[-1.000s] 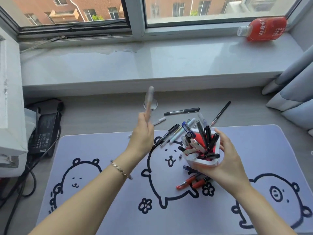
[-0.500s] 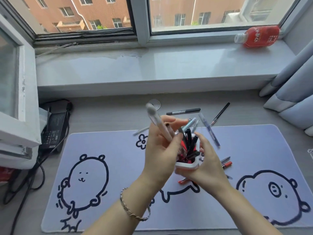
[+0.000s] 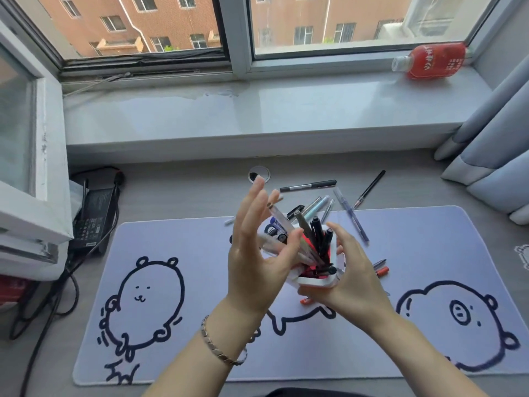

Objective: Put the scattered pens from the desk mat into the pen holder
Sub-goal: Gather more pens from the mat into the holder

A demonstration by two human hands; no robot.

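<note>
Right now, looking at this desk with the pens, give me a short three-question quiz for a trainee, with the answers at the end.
1. True or false: every pen is already in the pen holder.
2. Multiple choice: the red bottle lies A) on the windowsill, B) in the pen holder, C) on a chair.
3. Fill in: the ___ hand grips the pen holder.

Key
1. False: a black pen lies on the desk beyond the holder.
2. A.
3. Right: the right hand grips it, while the left hand has its fingers straight.
</note>
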